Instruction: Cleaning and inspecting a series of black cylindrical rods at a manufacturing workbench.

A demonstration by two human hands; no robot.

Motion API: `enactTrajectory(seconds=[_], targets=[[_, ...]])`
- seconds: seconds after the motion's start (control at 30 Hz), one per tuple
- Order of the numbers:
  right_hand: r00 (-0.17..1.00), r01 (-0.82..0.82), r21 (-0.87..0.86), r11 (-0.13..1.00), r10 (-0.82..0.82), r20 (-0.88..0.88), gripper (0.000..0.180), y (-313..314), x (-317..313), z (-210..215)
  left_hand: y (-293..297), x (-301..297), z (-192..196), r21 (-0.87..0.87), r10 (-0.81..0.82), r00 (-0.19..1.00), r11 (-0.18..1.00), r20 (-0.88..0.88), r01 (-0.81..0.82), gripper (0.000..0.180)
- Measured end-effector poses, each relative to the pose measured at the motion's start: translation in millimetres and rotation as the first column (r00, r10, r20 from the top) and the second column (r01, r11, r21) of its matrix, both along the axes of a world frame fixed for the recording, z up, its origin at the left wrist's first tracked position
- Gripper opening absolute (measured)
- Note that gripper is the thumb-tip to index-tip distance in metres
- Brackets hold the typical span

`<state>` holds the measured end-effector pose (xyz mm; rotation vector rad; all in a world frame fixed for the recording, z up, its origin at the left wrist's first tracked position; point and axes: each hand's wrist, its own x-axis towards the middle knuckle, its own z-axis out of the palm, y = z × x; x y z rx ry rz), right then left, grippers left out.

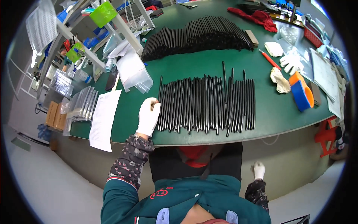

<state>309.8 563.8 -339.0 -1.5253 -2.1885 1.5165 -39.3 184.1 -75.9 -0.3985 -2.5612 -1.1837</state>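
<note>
A row of thin black rods (207, 104) lies side by side on the green table in front of me, with a few jutting out at the far end. My left hand (148, 116), in a white glove with a bare fingertip showing, rests at the row's left end. Its fingers are curled in against the outermost rod, and I see nothing held in them. Away from the table, low at my right side, hangs my right hand (258, 171), also white-gloved. Its fingers look loosely closed, with no object showing.
Behind the row lies a large heap of black rods (197, 35), a block (251, 38) at its right end. To the right are a white glove (292, 62), a red pen-like tool (270, 59) and a blue-orange tape dispenser (301, 93). Leftward, a paper sheet (105, 119) overhangs the edge.
</note>
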Motion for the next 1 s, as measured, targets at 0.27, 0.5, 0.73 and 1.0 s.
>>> enactTrajectory(seconds=[0.27,0.5,0.73,1.0], targets=[[0.602,0.053,0.94,0.337,0.74,-0.299,0.011,-23,-122,263,-1,-6,-2,-0.044,0.032,0.999,0.999,-0.005,-0.032,0.017],[0.739,-0.146,0.975,0.165,0.674,-0.003,0.018,13,-202,264,6,-9,-1,-0.027,0.037,0.999,0.999,0.02,-0.037,0.017],[0.726,-0.131,0.977,0.169,0.687,-0.021,0.021,13,-206,260,6,-8,2,-0.028,0.026,0.999,0.999,0.043,-0.025,0.019],[0.727,-0.137,0.949,0.285,0.679,-0.099,0.018,19,-206,255,7,-2,7,-0.053,0.042,0.998,0.998,0.047,-0.039,0.02]])
